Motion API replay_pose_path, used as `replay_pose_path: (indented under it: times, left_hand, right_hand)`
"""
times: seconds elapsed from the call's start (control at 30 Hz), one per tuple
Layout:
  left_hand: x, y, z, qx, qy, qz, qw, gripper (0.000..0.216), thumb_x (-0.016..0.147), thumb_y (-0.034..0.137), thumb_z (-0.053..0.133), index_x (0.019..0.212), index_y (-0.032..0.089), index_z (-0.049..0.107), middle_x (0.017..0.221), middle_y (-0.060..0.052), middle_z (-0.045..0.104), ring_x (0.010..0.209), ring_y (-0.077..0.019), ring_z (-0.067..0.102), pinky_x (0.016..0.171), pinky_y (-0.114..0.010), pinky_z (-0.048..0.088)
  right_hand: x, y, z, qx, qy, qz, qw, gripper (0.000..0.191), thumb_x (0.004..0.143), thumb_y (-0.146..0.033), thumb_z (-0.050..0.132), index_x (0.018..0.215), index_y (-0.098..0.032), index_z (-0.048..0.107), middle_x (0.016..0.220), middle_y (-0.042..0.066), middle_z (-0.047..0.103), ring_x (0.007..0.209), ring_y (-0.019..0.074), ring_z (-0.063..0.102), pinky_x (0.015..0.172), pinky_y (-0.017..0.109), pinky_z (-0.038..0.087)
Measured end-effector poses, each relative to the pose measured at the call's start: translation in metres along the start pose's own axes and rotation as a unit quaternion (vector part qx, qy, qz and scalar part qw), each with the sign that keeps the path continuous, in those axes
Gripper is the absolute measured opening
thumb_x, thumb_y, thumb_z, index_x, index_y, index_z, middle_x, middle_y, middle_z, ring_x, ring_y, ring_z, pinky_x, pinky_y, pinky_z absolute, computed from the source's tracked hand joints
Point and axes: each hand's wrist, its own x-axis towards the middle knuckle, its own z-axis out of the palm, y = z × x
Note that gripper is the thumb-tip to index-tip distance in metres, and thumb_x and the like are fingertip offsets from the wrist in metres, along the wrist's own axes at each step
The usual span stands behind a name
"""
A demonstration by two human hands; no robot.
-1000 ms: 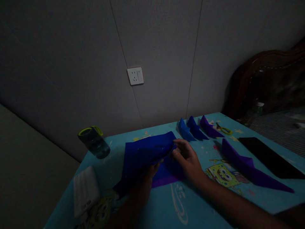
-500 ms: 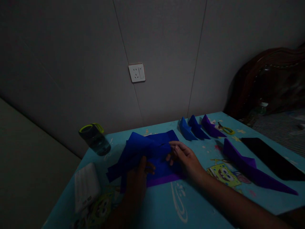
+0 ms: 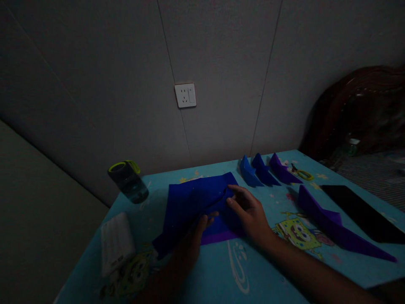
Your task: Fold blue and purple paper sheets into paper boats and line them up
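Two bare hands meet over the tabletop [image 3: 210,276], working a piece of blue paper [image 3: 186,215] that lies on top of a blue sheet [image 3: 229,221]. Nearest is the left hand [image 3: 198,230], toward six o'clock of the piece, its thumb up and its fingers reaching across the lower edge; it is too dark there to tell whether they pinch the paper or merely lie against it. At three o'clock of the piece, the right hand [image 3: 249,211] pinches its far end between thumb and forefinger. Half a second ago the paper was lifted in a broad bend; now it lies much lower, which I take to mean that the loose part is back under control between the hands. A strip of purple sheet [image 3: 221,237] shows along the near side of the blue one. A white block [image 3: 117,242] lies at eight o'clock; a large purple boat [image 3: 332,226] rests at three, with a black slab [image 3: 360,213] beyond it. Farther back, a drinking bottle [image 3: 128,183] stands at ten, three small boats [image 3: 265,171] sit in a row at two, and a socket [image 3: 185,95] is on the wall at twelve.
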Motion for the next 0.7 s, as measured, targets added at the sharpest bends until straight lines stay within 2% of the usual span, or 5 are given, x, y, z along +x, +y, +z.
replay_pose_path:
  times: [0.13,0.23,0.4,0.53,0.7]
  left_hand:
    - [-0.003,-0.010,0.002,-0.014,-0.011,0.001,1.000,0.031,0.093,0.034,0.059,0.119,0.017,0.059,0.122,-0.009,0.062,0.103,-0.0222,0.063,0.087,-0.044,0.054]
    - [-0.005,-0.006,0.001,-0.016,-0.008,0.008,1.000,0.024,0.086,0.038,0.067,0.104,0.022,0.069,0.114,-0.008,0.070,0.106,-0.0223,0.066,0.096,-0.039,0.053]
    - [-0.002,0.005,-0.001,-0.004,0.017,0.053,0.998,0.029,0.075,0.046,0.073,0.090,0.021,0.076,0.094,-0.010,0.078,0.092,-0.0280,0.074,0.090,-0.041,0.059]
    - [-0.002,0.010,0.006,-0.009,0.071,0.070,0.995,0.027,0.064,0.044,0.082,0.078,0.023,0.075,0.081,-0.009,0.079,0.081,-0.0292,0.075,0.079,-0.041,0.062]
    - [0.007,0.022,0.015,-0.059,0.124,0.077,0.988,0.040,0.079,0.056,0.066,0.082,0.017,0.071,0.071,-0.007,0.075,0.076,-0.0269,0.074,0.076,-0.043,0.062]
  right_hand:
    - [0.000,-0.002,-0.003,-0.029,-0.013,-0.065,0.997,0.025,0.088,-0.032,0.066,0.112,-0.030,0.069,0.101,0.003,0.067,0.093,0.0189,0.062,0.084,0.032,0.047]
    - [0.003,-0.004,-0.004,-0.053,-0.028,-0.099,0.993,0.020,0.089,-0.031,0.064,0.106,-0.029,0.073,0.101,0.004,0.067,0.098,0.0201,0.061,0.089,0.034,0.046]
    - [0.005,-0.008,-0.005,-0.060,-0.052,-0.072,0.994,0.018,0.088,-0.037,0.063,0.091,-0.024,0.075,0.093,0.005,0.067,0.093,0.0219,0.061,0.085,0.035,0.047]
    - [0.005,-0.011,-0.005,-0.049,-0.107,-0.025,0.993,0.030,0.090,-0.046,0.058,0.077,-0.022,0.072,0.076,0.003,0.064,0.078,0.0208,0.061,0.074,0.033,0.048]
    - [0.008,-0.012,-0.008,-0.050,-0.083,-0.022,0.995,0.031,0.090,-0.046,0.058,0.075,-0.020,0.068,0.074,0.002,0.062,0.071,0.0191,0.059,0.069,0.031,0.045]
